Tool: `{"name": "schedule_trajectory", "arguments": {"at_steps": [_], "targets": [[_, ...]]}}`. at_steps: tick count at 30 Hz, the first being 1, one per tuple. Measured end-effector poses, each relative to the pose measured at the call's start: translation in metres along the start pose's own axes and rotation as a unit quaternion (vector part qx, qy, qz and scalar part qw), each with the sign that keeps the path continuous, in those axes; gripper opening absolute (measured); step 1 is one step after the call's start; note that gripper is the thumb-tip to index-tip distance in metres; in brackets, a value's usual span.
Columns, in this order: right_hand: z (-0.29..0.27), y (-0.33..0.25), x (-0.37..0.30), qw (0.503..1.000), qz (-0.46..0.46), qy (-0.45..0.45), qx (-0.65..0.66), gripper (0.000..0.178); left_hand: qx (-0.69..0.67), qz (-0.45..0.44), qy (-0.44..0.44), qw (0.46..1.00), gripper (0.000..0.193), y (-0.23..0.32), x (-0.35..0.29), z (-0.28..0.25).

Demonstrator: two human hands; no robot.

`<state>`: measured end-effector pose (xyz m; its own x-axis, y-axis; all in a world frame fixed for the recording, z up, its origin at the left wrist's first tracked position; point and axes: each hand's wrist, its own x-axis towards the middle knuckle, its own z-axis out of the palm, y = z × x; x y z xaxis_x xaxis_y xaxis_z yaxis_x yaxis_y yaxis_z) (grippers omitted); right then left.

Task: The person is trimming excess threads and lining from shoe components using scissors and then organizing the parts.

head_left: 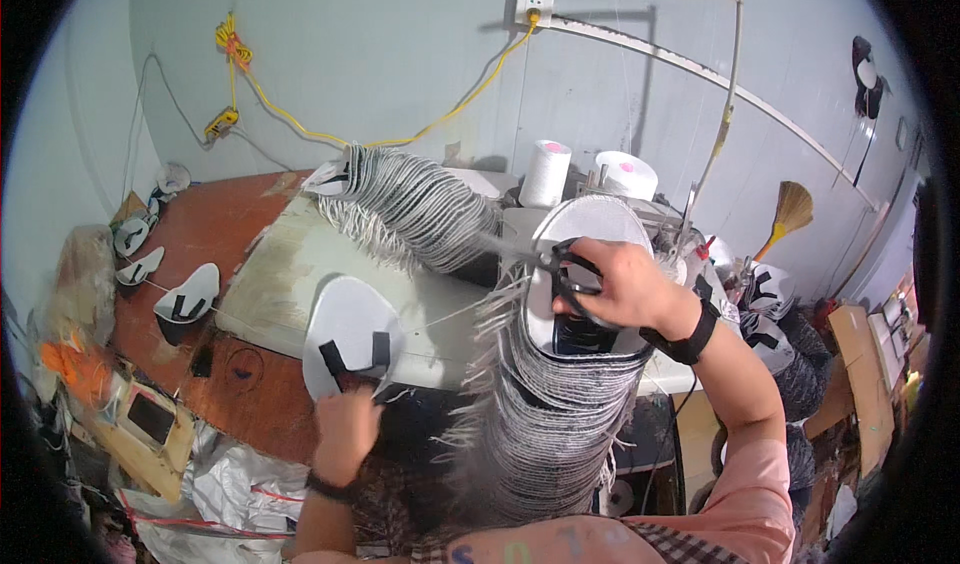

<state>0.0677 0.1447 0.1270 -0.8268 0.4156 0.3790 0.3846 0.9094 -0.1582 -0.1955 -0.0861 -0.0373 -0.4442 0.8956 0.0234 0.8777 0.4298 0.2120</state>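
My left hand [347, 429] is closed on the lower edge of a white oval fabric piece [350, 314] with two black strips, like a slipper upper. In my right hand [630, 286] is a pair of black-handled scissors [580, 282]; the blades point left and are blurred. Below that hand, a tall stack of layered grey-white pieces [550, 429] curves toward my body, loose threads fringing its left side. The topmost piece [597, 219] shows a white oval face, partly hidden by my right hand. A second row of stacked pieces [425, 209] leans across the white table behind.
White thread cones [545, 174] stand behind the stack. Several strung-together pieces [190, 294] lie on the reddish-brown board [245, 199] at left. Yellow cable [440, 119] runs along the wall. A straw brush [790, 209] and bundled dark pieces [805, 364] are at right.
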Motion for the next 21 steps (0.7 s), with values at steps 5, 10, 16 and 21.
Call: {"name": "schedule_trajectory", "arguments": {"at_steps": [5, 10, 16, 21], "targets": [[0.016, -0.025, 0.018, 0.984, -0.129, 0.031, -0.118, 0.054, -0.256, 0.185, 0.200, 0.928, 0.025, 0.009, -0.055, -0.084], [0.010, -0.008, 0.019, 0.994, -0.006, 0.105, -0.040, 0.044, -0.652, 0.185, 0.082, 0.731, 0.040, 0.066, -0.026, -0.122], [-0.039, -0.034, 0.016, 0.925, 0.048, 0.341, 0.162, 0.029, -0.471, 0.321, 0.190, 0.799, 0.016, 0.190, 0.075, -0.112], [-0.005, 0.008, 0.015, 0.997, 0.022, 0.034, -0.068, 0.028, -0.301, 0.482, 0.004, 0.823, 0.041, 0.201, 0.040, -0.050]]}}
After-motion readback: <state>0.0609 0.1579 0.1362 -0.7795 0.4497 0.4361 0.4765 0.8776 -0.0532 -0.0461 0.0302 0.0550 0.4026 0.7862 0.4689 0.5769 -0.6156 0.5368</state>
